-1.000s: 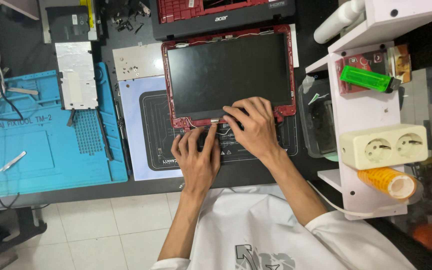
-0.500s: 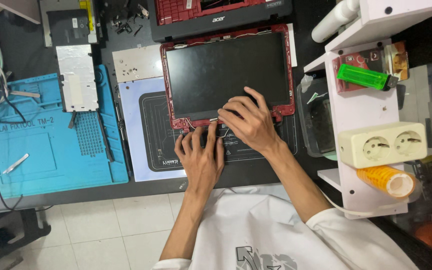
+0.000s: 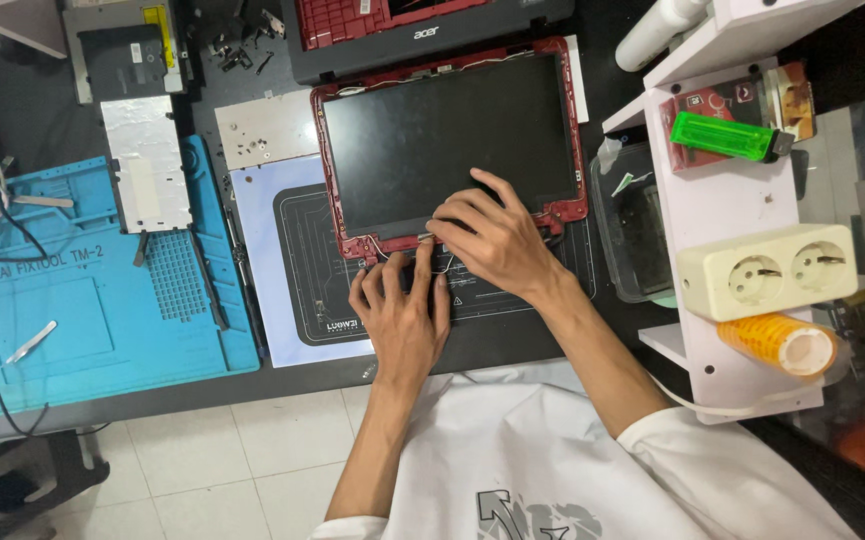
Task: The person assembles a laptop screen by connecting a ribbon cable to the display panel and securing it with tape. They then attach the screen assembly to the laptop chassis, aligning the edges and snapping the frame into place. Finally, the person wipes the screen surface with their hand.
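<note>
So, mid-frame, my left hand (image 3: 404, 310) and right hand (image 3: 492, 238) press together, empty, on the red-framed screen panel (image 3: 447, 135)'s lower edge; bezel already off, panel still seated.

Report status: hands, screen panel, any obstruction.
Left hand and right hand both flat on red-framed screen panel, bottom edge. Holding nothing. Loose wires under fingers.

One head-worn view looks straight down, fairly close, on the bench (image 3: 252, 385); floor fills the lower left.
</note>
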